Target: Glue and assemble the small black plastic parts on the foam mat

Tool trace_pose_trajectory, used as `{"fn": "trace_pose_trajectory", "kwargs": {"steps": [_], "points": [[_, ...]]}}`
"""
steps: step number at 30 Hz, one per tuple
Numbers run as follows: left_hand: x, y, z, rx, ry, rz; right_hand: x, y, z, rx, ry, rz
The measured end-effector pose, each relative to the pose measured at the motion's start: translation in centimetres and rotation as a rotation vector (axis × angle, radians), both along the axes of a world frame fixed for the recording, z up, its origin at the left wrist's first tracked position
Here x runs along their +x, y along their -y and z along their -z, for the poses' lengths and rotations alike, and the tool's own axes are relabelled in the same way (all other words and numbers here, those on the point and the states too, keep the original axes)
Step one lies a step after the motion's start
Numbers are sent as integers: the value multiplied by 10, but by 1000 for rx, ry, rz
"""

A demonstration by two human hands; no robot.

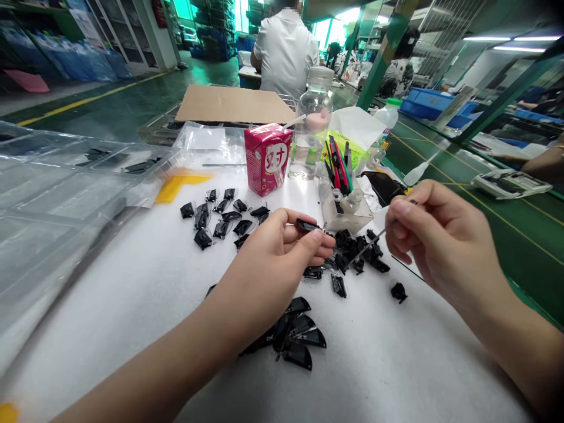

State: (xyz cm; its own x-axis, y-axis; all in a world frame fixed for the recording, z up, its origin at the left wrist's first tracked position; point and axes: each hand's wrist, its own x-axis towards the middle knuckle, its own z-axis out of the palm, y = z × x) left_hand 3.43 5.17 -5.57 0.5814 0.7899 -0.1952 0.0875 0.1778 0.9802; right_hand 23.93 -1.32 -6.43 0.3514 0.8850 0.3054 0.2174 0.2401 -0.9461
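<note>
Inspection at the work position: the left hand (268, 255) is closed, with thumb and fingers together on a small black plastic part (307, 224) at centre frame. The right hand (440, 241), at right of centre, pinches a slender metal-shafted pick (369, 245). Its shaft slants down-left, with the tip over a loose pile of black parts (355, 249) and just beside the left fingertips.

Further black parts lie in two other groups on the white foam-covered tabletop (379, 364): an upper group (224, 214) left of centre and a lower group of larger pieces (295, 335) beneath the left wrist. A single piece (399, 292) sits apart at right.

Beyond the parts stand a pink drink carton (268, 158) with a straw, a clear water bottle (314, 126), and a clear container (343, 205) holding pens and cutters. Stacked clear plastic trays (61, 182) occupy the left side, and a sheet of cardboard (233, 104) lies at upper centre.

A co-worker in a white shirt (286, 56) sits at top centre, facing away. Another person's forearm (541, 167) enters at the right edge, beside a green-surfaced bench (497, 217).
</note>
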Motion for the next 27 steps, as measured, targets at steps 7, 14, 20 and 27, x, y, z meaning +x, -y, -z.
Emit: {"fn": "trace_pose_trajectory", "kwargs": {"steps": [7, 14, 20, 27], "points": [[-1, -2, -2, -21, -1, -6, 19, -5, -13, 360, 151, 261], [0, 0, -3, -34, 12, -12, 23, -23, -10, 428, 307, 285], [-1, -1, -3, -13, 46, -10, 21, -20, -10, 122, 516, 64], [-2, 0, 0, -13, 92, 4, -7, 14, -14, -276, 743, -644]]}}
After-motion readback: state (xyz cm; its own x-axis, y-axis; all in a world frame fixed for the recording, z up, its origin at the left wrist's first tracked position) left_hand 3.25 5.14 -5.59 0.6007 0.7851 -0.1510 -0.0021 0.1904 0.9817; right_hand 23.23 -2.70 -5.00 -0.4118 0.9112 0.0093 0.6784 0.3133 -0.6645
